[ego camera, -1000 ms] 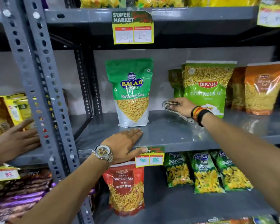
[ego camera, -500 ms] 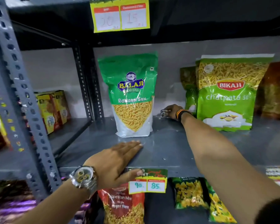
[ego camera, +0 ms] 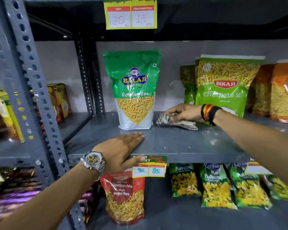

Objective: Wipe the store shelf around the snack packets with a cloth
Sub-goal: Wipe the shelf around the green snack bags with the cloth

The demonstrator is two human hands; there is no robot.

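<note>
Right hand [ego camera: 181, 112]: grip closed over a crumpled patterned cloth [ego camera: 176, 122], palm down, pressing it flat to the grey shelf [ego camera: 181, 143] in the gap between two upright snack packets. Cloth sits just beside the base of the green Balaji packet [ego camera: 133, 90] on its left and near the lighter green Bikaji packet [ego camera: 223, 87] on its right; cannot tell whether it touches either. Likely reason for the low, flat hold: keeps the cloth in full contact with the metal while working close to the packet bases without tipping them. Left hand [ego camera: 121, 151]: released, holding nothing, fingers spread flat on the front part of the shelf, thumb hooked over the front edge by the price tag [ego camera: 149, 166]. Judged to be a brace for the forward reach. Pale specks show on the shelf toward the right front, so wiping there seems unfinished. Orange packets [ego camera: 283, 92] stand further right.
</note>
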